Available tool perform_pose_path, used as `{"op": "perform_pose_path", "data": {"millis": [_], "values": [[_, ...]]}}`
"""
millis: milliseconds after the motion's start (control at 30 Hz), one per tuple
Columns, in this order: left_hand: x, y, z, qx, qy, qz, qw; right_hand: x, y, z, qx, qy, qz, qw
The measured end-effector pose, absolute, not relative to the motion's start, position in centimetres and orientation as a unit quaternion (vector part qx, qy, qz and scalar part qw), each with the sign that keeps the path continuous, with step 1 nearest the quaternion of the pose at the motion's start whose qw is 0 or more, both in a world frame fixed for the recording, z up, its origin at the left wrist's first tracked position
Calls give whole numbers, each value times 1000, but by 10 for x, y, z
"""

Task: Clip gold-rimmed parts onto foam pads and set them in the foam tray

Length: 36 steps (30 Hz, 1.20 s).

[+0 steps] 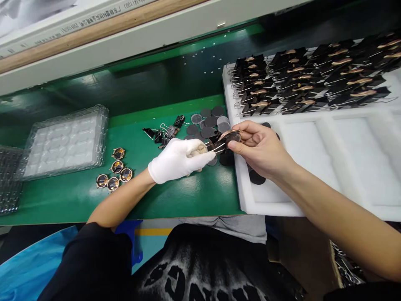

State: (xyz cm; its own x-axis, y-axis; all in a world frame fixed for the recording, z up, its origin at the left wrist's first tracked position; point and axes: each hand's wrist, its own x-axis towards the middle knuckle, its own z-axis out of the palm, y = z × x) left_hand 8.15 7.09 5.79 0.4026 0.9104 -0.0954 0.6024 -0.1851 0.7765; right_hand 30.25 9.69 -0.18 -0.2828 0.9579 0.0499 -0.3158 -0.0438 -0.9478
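Note:
In a white glove, my left hand [180, 160] pinches the silver wire handles of a black binder clip [214, 144]. The clip's jaws meet a round gold-rimmed piece with a dark disc [232, 136], which the bare fingers and thumb of my right hand [258, 146] grip. How far the jaws reach onto it is partly hidden by my fingers. Just behind my hands, dark and clear round discs [208, 132] lie scattered on the green bench. More black binder clips [169, 131] sit in a small heap beyond my left hand.
Several small gold-rimmed round pieces [117, 167] lie left on the bench [163, 200]. Farther left are stacked clear plastic trays [65, 144]. At right, a white foam tray [316, 146] carries rows of clipped gold-coloured pieces [302, 79]. A pale ledge [150, 39] runs along the back.

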Motion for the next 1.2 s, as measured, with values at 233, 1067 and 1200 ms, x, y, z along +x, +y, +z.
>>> {"op": "perform_pose_path", "data": {"millis": [233,1067,1200], "values": [[72,76,65,776,480,134,387,301,95,1,-329,-436,680,488],[104,96,70,788,497,321,172,291,83,2,-288,-569,513,575],[134,97,63,696,543,432,184,285,79,3,-315,-547,470,617]]}}
